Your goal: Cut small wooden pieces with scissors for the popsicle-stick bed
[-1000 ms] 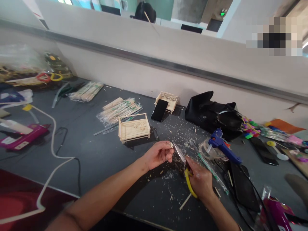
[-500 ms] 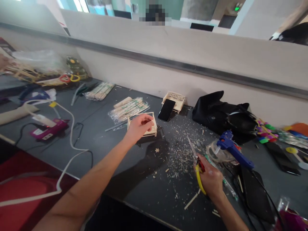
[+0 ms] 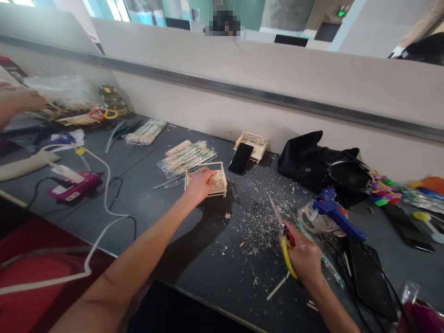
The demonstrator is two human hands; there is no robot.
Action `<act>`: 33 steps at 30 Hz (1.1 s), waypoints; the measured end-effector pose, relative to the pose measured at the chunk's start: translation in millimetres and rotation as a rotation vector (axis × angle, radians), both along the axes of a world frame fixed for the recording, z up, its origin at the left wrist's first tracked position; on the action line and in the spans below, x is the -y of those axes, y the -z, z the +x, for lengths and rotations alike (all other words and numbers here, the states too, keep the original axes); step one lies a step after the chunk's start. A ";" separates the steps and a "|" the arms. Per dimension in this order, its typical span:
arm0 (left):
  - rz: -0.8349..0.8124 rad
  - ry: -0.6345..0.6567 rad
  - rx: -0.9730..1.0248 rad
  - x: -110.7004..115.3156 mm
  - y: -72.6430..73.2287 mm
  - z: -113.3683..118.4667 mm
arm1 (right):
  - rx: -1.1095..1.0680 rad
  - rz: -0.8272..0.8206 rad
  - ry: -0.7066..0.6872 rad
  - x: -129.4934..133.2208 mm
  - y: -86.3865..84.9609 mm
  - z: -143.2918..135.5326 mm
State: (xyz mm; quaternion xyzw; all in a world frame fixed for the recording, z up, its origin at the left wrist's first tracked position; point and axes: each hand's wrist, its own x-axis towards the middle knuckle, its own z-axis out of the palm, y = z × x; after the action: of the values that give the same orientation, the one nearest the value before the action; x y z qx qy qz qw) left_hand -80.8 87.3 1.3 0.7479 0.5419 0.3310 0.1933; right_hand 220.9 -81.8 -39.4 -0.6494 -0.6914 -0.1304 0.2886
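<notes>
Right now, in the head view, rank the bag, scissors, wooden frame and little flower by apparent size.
1. Bag
2. Scissors and wooden frame: unsure; the right hand and left hand partly hide them
3. Little flower

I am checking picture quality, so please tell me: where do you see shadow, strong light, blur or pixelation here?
Head view: a broad dark shadow lies on the dark grey tabletop below the left hand; same head view: bright windows at top left look washed out, a co-worker's bare hand at far left looks blurred, square pixels cover a person beyond the pale partition.
</notes>
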 end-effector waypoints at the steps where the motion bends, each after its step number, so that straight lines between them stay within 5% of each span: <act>1: -0.021 0.009 -0.016 -0.9 -0.5 -0.1 | 0.001 -0.002 0.002 0.0 -0.6 -0.3; 10: 0.053 -0.012 -0.177 -4.6 -9.6 -1.9 | -0.035 -0.019 -0.012 -0.1 0.0 -0.4; 17: 0.215 0.057 0.011 41.8 -28.4 -0.7 | -0.057 -0.025 0.000 -1.2 -0.8 -1.7; 25: -0.127 0.323 -0.047 68.1 10.9 23.7 | -0.011 -0.024 -0.020 -0.9 -4.0 -0.1; 33: -0.185 0.305 -0.101 75.9 23.2 31.6 | -0.020 -0.043 -0.041 -0.8 -5.9 0.0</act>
State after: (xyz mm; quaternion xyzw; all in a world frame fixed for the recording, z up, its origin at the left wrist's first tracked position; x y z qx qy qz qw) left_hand -49.2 11.4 -21.9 0.8162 0.4592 0.2088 0.2818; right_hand 221.0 -81.0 -33.5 -0.6425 -0.7042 -0.1031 0.2841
